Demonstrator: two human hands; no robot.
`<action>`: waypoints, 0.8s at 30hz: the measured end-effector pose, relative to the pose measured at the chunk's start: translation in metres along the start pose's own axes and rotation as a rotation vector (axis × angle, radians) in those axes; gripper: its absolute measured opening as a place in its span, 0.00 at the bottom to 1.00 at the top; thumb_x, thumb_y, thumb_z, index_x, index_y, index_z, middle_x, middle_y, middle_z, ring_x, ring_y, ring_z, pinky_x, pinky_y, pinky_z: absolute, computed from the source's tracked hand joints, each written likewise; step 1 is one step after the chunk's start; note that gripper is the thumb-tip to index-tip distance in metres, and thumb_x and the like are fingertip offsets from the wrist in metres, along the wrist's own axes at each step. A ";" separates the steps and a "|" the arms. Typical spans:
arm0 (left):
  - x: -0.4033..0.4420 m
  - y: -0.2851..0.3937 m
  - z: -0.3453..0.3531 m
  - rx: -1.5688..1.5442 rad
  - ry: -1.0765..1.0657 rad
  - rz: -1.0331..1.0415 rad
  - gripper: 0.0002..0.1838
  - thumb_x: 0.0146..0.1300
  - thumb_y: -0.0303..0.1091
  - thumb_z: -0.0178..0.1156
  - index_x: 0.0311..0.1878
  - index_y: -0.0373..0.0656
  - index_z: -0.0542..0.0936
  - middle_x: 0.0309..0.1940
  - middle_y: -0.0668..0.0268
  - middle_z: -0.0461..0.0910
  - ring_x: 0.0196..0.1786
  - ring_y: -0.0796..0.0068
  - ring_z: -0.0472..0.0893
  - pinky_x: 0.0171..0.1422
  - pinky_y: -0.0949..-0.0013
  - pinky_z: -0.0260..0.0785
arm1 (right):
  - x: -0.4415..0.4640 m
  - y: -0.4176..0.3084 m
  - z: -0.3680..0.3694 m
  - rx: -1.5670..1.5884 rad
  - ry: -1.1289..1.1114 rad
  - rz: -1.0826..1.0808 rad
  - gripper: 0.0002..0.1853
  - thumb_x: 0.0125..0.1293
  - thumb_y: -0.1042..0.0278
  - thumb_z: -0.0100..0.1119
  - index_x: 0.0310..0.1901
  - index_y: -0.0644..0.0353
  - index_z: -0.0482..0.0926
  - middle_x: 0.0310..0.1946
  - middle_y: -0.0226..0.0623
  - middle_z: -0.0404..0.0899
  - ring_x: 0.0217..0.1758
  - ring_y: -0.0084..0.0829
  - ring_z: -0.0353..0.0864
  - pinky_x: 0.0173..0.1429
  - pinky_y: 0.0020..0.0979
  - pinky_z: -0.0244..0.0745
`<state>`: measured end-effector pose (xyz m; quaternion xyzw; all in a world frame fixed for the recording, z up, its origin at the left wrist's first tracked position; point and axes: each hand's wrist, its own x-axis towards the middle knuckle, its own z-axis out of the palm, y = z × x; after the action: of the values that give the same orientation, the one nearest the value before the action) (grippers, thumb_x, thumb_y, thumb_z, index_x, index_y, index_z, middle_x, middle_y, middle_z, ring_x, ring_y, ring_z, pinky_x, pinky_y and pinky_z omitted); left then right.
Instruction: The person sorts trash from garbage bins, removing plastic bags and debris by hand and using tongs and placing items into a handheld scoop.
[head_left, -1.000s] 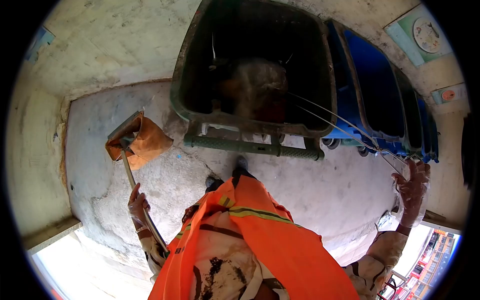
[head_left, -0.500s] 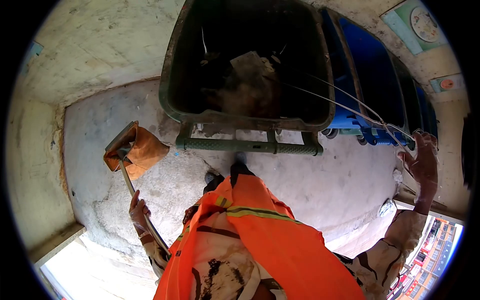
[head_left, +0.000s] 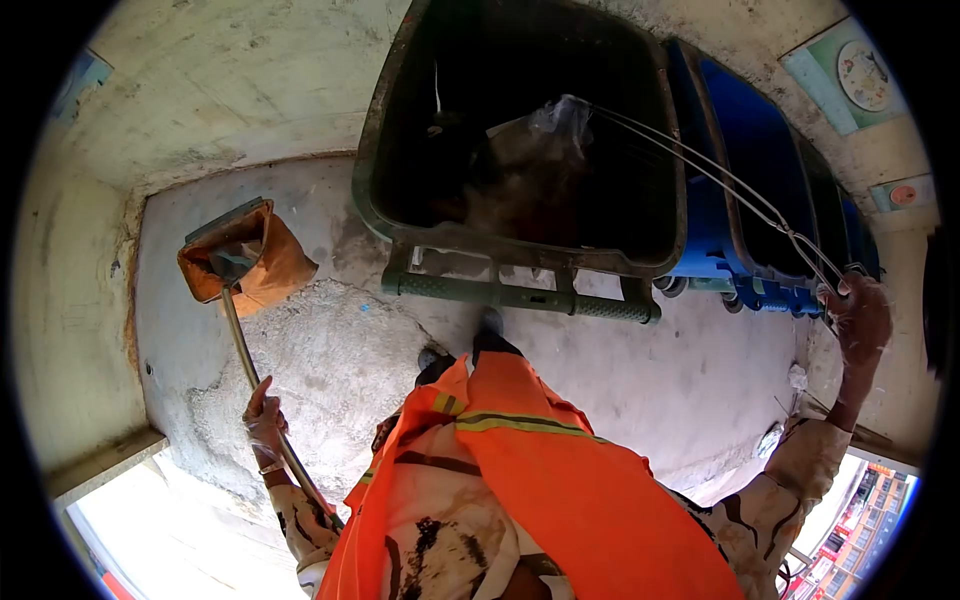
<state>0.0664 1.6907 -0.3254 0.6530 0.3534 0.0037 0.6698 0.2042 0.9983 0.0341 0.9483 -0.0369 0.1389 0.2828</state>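
My right hand [head_left: 862,315], in a thin clear glove, is closed around the handle end of long metal tongs [head_left: 745,190]. Their far tips reach into the dark green wheeled bin [head_left: 540,248] and pinch a translucent plastic bag [head_left: 562,135], stretched upward above dark, blurry refuse. On the left, my gloved left hand [head_left: 266,432] grips the long metal handle [head_left: 241,345] of an orange-brown dustpan [head_left: 283,262]. Its open mouth holds some greyish material that I cannot make out. The dustpan is left of the bin, apart from it.
Blue bins [head_left: 745,130] stand in a row to the right of the green bin. Stained walls [head_left: 230,95] enclose the back and left. Below lies a worn concrete floor [head_left: 330,340], with small litter near the right wall.
The tong tips now hold the plastic bag, which has risen within the bin. My right hand has closed more tightly on the tongs. The dustpan has shifted slightly left, its mouth turned more toward me.
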 end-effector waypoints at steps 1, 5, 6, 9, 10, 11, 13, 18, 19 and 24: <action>0.005 -0.004 -0.008 -0.003 -0.001 0.003 0.21 0.59 0.24 0.56 0.57 0.49 0.75 0.16 0.79 0.65 0.14 0.90 0.62 0.15 0.80 0.59 | -0.009 0.013 0.002 -0.001 0.004 0.002 0.18 0.47 0.56 0.69 0.32 0.60 0.76 0.28 0.40 0.77 0.33 0.44 0.75 0.40 0.40 0.69; 0.018 -0.007 -0.021 0.122 -0.133 0.103 0.24 0.57 0.23 0.57 0.59 0.50 0.73 0.15 0.79 0.65 0.13 0.89 0.62 0.14 0.80 0.60 | -0.040 0.033 0.010 -0.131 0.249 0.098 0.21 0.52 0.53 0.66 0.43 0.58 0.78 0.35 0.41 0.81 0.36 0.42 0.79 0.39 0.39 0.73; 0.019 -0.004 -0.018 0.184 -0.129 0.077 0.25 0.57 0.22 0.56 0.59 0.49 0.73 0.15 0.79 0.66 0.12 0.89 0.63 0.13 0.80 0.60 | -0.046 0.027 0.011 -0.119 0.209 0.152 0.20 0.52 0.53 0.66 0.43 0.58 0.79 0.36 0.42 0.81 0.37 0.42 0.79 0.39 0.38 0.73; 0.016 0.024 -0.015 0.289 -0.145 0.085 0.26 0.56 0.20 0.54 0.60 0.49 0.73 0.15 0.78 0.66 0.11 0.87 0.63 0.13 0.79 0.62 | -0.047 0.017 -0.006 -0.024 0.222 0.157 0.18 0.51 0.56 0.67 0.41 0.57 0.80 0.34 0.40 0.81 0.36 0.39 0.79 0.38 0.35 0.73; 0.014 0.027 -0.012 0.302 -0.151 0.076 0.26 0.56 0.20 0.54 0.59 0.49 0.73 0.15 0.78 0.66 0.11 0.87 0.63 0.13 0.79 0.62 | -0.048 0.011 -0.009 0.044 0.291 0.074 0.17 0.52 0.56 0.67 0.40 0.56 0.81 0.32 0.39 0.80 0.34 0.38 0.78 0.38 0.35 0.73; 0.012 0.030 -0.011 0.314 -0.155 0.067 0.26 0.55 0.19 0.53 0.59 0.49 0.74 0.14 0.78 0.66 0.11 0.87 0.63 0.13 0.79 0.62 | -0.048 0.003 -0.012 0.112 0.360 -0.013 0.16 0.52 0.57 0.67 0.40 0.55 0.81 0.30 0.37 0.79 0.33 0.37 0.77 0.38 0.34 0.73; 0.006 0.031 -0.008 0.291 -0.145 0.077 0.25 0.56 0.20 0.53 0.59 0.48 0.74 0.15 0.78 0.66 0.11 0.88 0.62 0.13 0.79 0.61 | -0.048 -0.010 -0.016 -0.024 0.425 -0.072 0.15 0.50 0.59 0.68 0.39 0.54 0.81 0.28 0.34 0.77 0.31 0.35 0.75 0.38 0.32 0.72; -0.016 0.040 -0.002 0.147 -0.179 0.138 0.24 0.57 0.20 0.54 0.57 0.49 0.75 0.15 0.80 0.65 0.12 0.89 0.61 0.13 0.80 0.59 | -0.030 -0.053 -0.044 0.190 0.232 0.092 0.16 0.48 0.64 0.70 0.39 0.59 0.81 0.28 0.36 0.80 0.26 0.33 0.75 0.33 0.32 0.70; -0.018 0.042 -0.002 0.114 -0.211 0.152 0.23 0.57 0.19 0.54 0.57 0.49 0.76 0.16 0.80 0.64 0.12 0.90 0.61 0.13 0.80 0.58 | -0.024 -0.063 -0.053 0.283 0.208 0.141 0.16 0.49 0.64 0.70 0.39 0.60 0.81 0.28 0.38 0.80 0.25 0.33 0.75 0.32 0.32 0.69; -0.024 0.040 0.002 0.116 -0.177 0.128 0.23 0.56 0.19 0.54 0.55 0.50 0.77 0.15 0.81 0.66 0.14 0.91 0.61 0.15 0.81 0.58 | 0.000 -0.097 -0.060 0.375 0.371 -0.041 0.15 0.48 0.67 0.70 0.38 0.61 0.81 0.29 0.39 0.80 0.25 0.32 0.75 0.31 0.29 0.68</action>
<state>0.0676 1.6833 -0.2789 0.7097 0.2502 -0.0316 0.6579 0.2036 1.1117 0.0310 0.9431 0.0609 0.3090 0.1069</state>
